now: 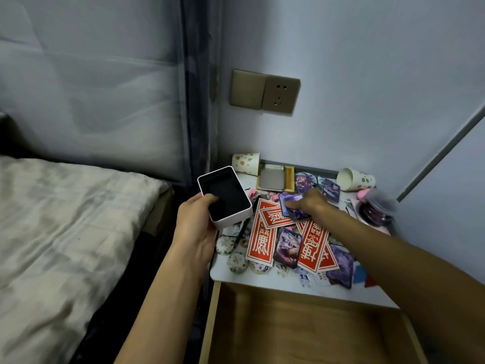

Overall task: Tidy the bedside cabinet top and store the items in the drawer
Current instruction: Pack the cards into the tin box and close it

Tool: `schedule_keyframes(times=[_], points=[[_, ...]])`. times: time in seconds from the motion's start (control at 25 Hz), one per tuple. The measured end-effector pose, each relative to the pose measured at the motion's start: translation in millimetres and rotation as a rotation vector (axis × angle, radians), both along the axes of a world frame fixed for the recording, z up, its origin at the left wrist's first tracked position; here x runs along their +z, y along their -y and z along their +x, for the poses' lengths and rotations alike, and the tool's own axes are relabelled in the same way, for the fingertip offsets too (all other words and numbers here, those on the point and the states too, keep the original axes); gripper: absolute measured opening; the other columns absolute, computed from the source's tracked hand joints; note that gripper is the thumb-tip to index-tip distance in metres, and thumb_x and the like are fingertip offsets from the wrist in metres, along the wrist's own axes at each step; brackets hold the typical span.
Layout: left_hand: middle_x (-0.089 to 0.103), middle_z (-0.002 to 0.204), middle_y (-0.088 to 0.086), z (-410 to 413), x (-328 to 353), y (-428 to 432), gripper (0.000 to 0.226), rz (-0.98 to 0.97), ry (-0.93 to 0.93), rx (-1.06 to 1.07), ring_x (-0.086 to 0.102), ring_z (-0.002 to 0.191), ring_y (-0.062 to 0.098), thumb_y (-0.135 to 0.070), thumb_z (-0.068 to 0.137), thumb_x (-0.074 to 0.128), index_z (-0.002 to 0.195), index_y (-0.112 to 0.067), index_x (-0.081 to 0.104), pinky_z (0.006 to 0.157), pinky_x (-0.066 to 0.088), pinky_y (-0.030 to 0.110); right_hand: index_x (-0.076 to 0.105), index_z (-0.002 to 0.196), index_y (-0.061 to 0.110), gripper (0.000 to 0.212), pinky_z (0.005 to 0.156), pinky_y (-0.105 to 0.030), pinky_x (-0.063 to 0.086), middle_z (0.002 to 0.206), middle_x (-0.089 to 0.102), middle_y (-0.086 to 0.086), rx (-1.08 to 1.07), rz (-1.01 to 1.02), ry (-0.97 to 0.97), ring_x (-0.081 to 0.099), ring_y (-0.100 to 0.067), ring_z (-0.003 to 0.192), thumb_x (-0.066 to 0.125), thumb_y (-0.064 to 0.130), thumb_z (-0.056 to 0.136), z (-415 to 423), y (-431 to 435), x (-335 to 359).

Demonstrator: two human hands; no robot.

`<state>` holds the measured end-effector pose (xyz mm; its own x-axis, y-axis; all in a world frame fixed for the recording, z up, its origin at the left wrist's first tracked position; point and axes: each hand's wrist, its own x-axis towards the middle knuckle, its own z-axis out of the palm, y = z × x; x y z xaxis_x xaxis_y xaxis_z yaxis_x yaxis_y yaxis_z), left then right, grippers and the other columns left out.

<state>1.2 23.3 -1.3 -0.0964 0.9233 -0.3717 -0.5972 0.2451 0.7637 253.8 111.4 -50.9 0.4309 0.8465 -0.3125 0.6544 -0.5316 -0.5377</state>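
- Setting: a bedroom in a home.
- Bed (65, 219) with rumpled pale bedding on the left, padded headboard (91, 88) behind it.
- Small bedside cabinet (262, 278) on the right, drawer (301, 332) open.
- Wall socket (265, 91) above the cabinet.

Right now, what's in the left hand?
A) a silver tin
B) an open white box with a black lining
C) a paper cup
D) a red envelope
B: the left hand holds the open white box, black lining facing up, off the cabinet's left edge, while the right hand pinches a purple card over the clutter on the cabinet top.
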Motion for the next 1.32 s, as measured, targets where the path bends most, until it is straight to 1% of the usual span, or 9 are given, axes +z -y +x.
schedule_keyframes(times=[0.16, 0.36, 0.48, 0.64, 0.8, 0.92, 1.08, 1.2, 1.32], points=[[0.074, 0.078, 0.012, 2, 2, -1, 0.025, 0.026, -0.02, -0.019, 0.072, 0.065, 0.021, 0.007, 0.091, 0.044, 0.098, -0.001, 0.067, 0.056, 0.058, 0.031, 0.053, 0.123, 0.0, 0.063, 0.08, -0.039, 0.049, 0.116, 0.063, -0.019, -0.032, -0.023, -0.007, 0.062, -0.036, 0.105, 0.083, 0.027, 0.075, -5, -4, -3], [0.074, 0.072, 0.011, 5, 5, 1, 0.024, 0.019, -0.016, -0.028, 0.072, 0.059, 0.018, 0.005, 0.092, 0.044, 0.094, -0.001, 0.067, 0.046, 0.053, 0.025, 0.056, 0.117, -0.001, 0.055, 0.068, -0.033, 0.045, 0.105, 0.064, -0.017, -0.056, 0.013, 0.019, 0.062, -0.031, 0.092, 0.081, 0.028, 0.077, -7, 0, -2], [0.074, 0.087, 0.016, 7, 2, 3, 0.02, -0.007, -0.027, -0.033, 0.073, 0.068, 0.022, -0.001, 0.092, 0.048, 0.099, -0.001, 0.067, 0.053, 0.056, 0.029, 0.056, 0.118, -0.002, 0.052, 0.067, -0.032, 0.044, 0.107, 0.064, -0.018, -0.096, 0.066, -0.021, 0.063, -0.032, 0.093, 0.079, 0.024, 0.08, -7, 0, 0], [0.075, 0.089, 0.016, 10, -2, 4, 0.019, -0.034, -0.005, -0.049, 0.073, 0.075, 0.025, -0.01, 0.095, 0.05, 0.102, -0.001, 0.065, 0.06, 0.057, 0.032, 0.052, 0.125, -0.005, 0.045, 0.078, -0.035, 0.051, 0.117, 0.064, -0.022, -0.215, 0.161, -0.254, 0.064, -0.033, 0.098, 0.071, 0.011, 0.087, 0, 7, 8], [0.07, 0.107, 0.022, 18, -5, 2, 0.02, -0.069, -0.019, -0.077, 0.069, 0.094, 0.032, -0.01, 0.097, 0.048, 0.106, 0.0, 0.063, 0.077, 0.057, 0.042, 0.061, 0.107, -0.003, 0.022, 0.08, -0.042, 0.057, 0.098, 0.072, -0.021, -0.221, 0.218, -0.526, 0.07, -0.03, 0.081, 0.068, 0.005, 0.087, 5, 33, 28], [0.074, 0.096, 0.017, 22, -6, 4, 0.02, -0.065, -0.011, -0.11, 0.073, 0.082, 0.028, -0.01, 0.098, 0.049, 0.11, -0.001, 0.062, 0.073, 0.059, 0.04, 0.065, 0.103, 0.003, 0.017, 0.071, -0.035, 0.059, 0.083, 0.076, -0.014, -0.039, 0.268, -0.744, 0.074, -0.024, 0.073, 0.068, 0.008, 0.088, -10, 47, 59], [0.076, 0.08, 0.01, 29, -7, 9, 0.02, -0.02, -0.036, -0.146, 0.074, 0.072, 0.024, -0.011, 0.097, 0.05, 0.11, -0.001, 0.061, 0.079, 0.055, 0.048, 0.069, 0.097, 0.006, 0.014, 0.056, -0.025, 0.058, 0.081, 0.076, -0.012, 0.237, 0.195, -0.659, 0.074, -0.02, 0.07, 0.072, 0.011, 0.085, -51, 55, 86], [0.076, 0.085, 0.013, 31, -6, 11, 0.021, -0.009, -0.02, -0.173, 0.074, 0.072, 0.026, -0.012, 0.097, 0.051, 0.11, 0.0, 0.062, 0.084, 0.053, 0.051, 0.071, 0.094, 0.006, 0.013, 0.059, -0.026, 0.057, 0.077, 0.076, -0.009, 0.308, 0.19, -0.545, 0.073, -0.017, 0.066, 0.075, 0.013, 0.083, -75, 56, 88], [0.075, 0.094, 0.019, 29, -5, 9, 0.024, 0.012, -0.008, -0.189, 0.073, 0.075, 0.029, -0.011, 0.098, 0.05, 0.112, 0.002, 0.063, 0.085, 0.053, 0.053, 0.071, 0.095, 0.004, 0.016, 0.065, -0.03, 0.057, 0.076, 0.076, -0.008, 0.293, 0.176, -0.531, 0.072, -0.018, 0.066, 0.076, 0.012, 0.081, -83, 54, 88]])
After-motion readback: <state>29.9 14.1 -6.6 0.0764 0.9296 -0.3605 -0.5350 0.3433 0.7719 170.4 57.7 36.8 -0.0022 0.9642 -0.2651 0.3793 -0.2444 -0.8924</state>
